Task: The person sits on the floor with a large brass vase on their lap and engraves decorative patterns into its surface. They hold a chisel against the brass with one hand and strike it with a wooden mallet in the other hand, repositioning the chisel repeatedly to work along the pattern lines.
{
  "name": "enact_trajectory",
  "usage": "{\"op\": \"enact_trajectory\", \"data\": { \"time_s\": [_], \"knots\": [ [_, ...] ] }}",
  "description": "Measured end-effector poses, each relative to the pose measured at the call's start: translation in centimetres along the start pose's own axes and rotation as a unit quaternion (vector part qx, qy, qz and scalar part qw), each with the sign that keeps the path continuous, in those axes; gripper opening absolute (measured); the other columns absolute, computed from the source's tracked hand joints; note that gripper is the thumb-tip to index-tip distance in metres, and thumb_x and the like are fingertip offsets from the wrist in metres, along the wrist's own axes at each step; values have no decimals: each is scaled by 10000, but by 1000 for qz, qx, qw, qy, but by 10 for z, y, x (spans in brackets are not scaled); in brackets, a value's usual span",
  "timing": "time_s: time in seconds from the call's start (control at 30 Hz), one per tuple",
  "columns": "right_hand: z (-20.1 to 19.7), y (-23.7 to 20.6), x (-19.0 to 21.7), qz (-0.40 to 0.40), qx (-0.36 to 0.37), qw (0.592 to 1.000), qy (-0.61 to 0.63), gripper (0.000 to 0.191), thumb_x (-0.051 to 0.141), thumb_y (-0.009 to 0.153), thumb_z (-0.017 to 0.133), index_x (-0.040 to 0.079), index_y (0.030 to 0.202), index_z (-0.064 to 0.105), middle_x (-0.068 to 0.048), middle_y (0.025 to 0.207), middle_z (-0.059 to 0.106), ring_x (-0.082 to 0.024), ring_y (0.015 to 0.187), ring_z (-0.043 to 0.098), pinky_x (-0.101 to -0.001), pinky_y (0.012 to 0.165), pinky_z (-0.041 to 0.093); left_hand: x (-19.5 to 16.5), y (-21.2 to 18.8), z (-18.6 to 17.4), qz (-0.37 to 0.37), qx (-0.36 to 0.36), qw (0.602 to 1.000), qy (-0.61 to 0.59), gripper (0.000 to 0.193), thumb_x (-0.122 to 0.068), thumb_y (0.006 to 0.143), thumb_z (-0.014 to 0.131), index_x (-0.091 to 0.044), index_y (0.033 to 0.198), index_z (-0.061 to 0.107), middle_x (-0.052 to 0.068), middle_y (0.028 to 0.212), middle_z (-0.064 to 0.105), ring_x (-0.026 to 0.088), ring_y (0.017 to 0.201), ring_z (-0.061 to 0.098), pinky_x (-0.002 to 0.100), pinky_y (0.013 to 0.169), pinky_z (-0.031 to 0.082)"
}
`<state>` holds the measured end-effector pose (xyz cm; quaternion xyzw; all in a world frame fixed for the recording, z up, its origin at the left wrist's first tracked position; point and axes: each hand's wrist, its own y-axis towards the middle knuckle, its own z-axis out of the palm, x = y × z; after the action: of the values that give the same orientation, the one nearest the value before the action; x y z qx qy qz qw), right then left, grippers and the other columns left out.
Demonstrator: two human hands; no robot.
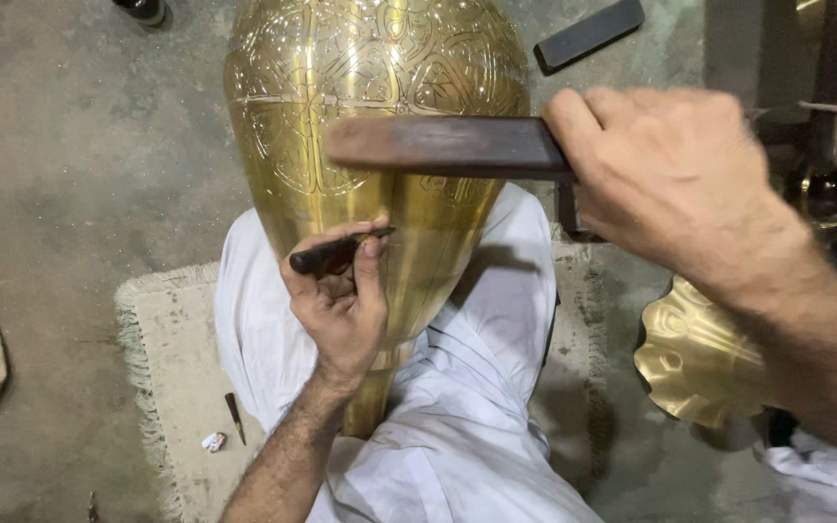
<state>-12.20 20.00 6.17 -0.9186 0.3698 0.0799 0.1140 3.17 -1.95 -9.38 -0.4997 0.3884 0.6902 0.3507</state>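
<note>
Left hand (pixel 341 300) grip closed on chisel (pixel 336 252), tip against brass vessel (pixel 380 97). Right hand (pixel 670 174) grip closed on wooden mallet (pixel 448 145) above.

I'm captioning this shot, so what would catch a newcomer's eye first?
The big engraved brass vessel lying across the person's white-clothed lap, top centre. The left hand holds a dark chisel against it, while the right hand holds a flat dark bar above.
</note>
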Motion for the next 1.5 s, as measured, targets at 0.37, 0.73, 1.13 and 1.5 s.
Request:
{"op": "enact_trajectory", "data": {
  "time_s": [0.37, 0.73, 1.13, 1.5],
  "knots": [
    [-104, 35, 56, -197, -53, 974, -97, 236, 291, 1054, 607, 78, 954, 591, -55, 649, 624, -195, 552, 658, -328, 491, 508, 44, -31, -36, -17, -8, 985, 174, 152, -22, 920, 717, -23, 1035, 617, 31, 834, 643, 65, 735, 601, 221, 629, 459],
    [-103, 67, 66, -208, -42, 977, 32, 219, 281, 1054, 559, 64, 1082, 572, -44, 645, 601, -169, 514, 640, -356, 432, 503, 22, -8, -27, -66, -5, 981, 180, 60, 4, 944, 706, 8, 959, 648, -25, 735, 576, 51, 590, 484, 207, 532, 363],
    [-69, 60, 43, -185, -105, 976, 45, 199, 245, 996, 665, 79, 1081, 596, -54, 715, 648, -217, 607, 683, -399, 511, 541, -12, 23, -17, -34, 53, 961, 270, 245, 45, 925, 733, -1, 1160, 681, 65, 939, 755, 106, 820, 720, 252, 745, 565],
    [-69, 54, 33, -113, -114, 980, 118, 277, 67, 800, 715, 33, 1045, 591, -69, 819, 672, -262, 689, 696, -397, 543, 514, -24, 44, -24, -32, 189, 963, 189, 391, 125, 958, 645, 6, 1329, 616, 121, 1242, 742, 173, 1156, 733, 297, 1010, 618]
  ]
}}
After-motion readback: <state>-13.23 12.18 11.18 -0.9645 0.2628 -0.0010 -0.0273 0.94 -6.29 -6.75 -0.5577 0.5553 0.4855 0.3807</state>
